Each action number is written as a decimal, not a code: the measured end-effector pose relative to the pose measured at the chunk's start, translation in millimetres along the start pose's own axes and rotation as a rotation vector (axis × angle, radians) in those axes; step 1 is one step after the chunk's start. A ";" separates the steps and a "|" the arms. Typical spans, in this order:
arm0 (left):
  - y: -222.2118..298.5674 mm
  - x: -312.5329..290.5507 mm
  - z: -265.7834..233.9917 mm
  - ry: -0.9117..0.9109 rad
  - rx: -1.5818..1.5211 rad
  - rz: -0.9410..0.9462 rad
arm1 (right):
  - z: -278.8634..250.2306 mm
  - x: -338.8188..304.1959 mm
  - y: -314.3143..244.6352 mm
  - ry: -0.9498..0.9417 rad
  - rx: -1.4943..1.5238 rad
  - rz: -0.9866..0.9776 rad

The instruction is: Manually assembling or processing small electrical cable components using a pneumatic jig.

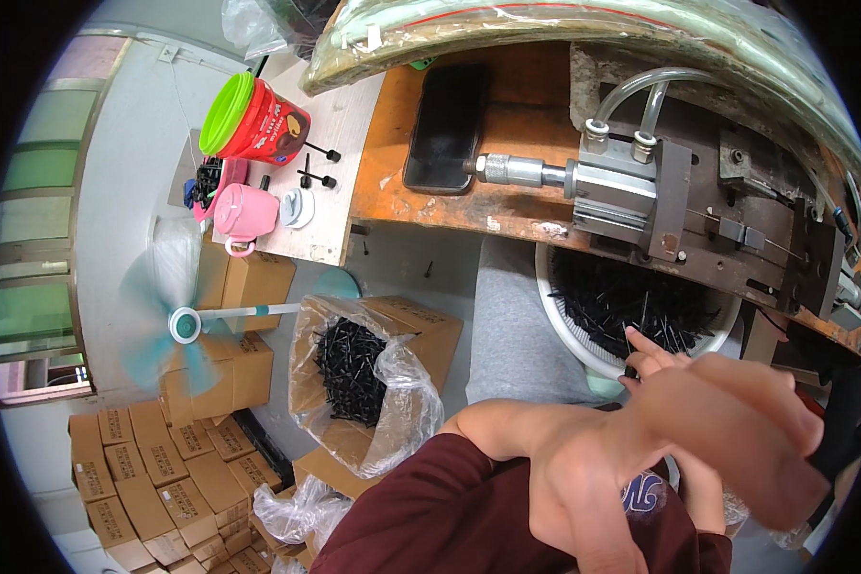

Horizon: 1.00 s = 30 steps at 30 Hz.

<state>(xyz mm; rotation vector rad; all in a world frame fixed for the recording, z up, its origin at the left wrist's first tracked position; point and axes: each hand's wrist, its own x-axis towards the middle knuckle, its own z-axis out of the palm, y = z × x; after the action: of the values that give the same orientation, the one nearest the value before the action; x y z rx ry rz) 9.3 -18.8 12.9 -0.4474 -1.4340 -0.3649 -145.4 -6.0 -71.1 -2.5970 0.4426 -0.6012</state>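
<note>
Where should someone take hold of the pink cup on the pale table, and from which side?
Probably by the handle of the pink cup, coming from the lower side of the picture: the loop juts out that way and looks free, while the red tub stands on the opposite side and a whitish round piece sits to the right.

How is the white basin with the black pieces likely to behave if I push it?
The white basin will probably keep its shape, given its evenly curved rim. The heap of black pieces likely makes it weightier to push. Being slim and loosely piled, the pieces may slide or snag on one another.
</note>
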 end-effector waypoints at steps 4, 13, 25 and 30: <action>10.6 5.4 36.0 0.263 -0.048 -0.057 | -2.6 -0.1 3.5 -0.110 0.049 0.026; -22.1 0.0 75.9 0.604 -0.129 0.168 | -3.0 -0.9 5.7 -0.095 0.053 0.049; -12.7 11.6 68.8 0.662 0.032 0.058 | -12.1 3.5 -2.1 -0.140 0.106 0.097; 47.2 10.0 40.1 0.643 0.076 -0.595 | -25.7 -1.2 4.8 -0.198 0.277 0.200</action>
<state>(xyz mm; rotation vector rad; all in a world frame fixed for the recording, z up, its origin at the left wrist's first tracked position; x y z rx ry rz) -0.7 42.4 22.5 0.1739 -0.9145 -0.8429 -159.6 -18.4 -52.9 -2.2862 0.5077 -0.3093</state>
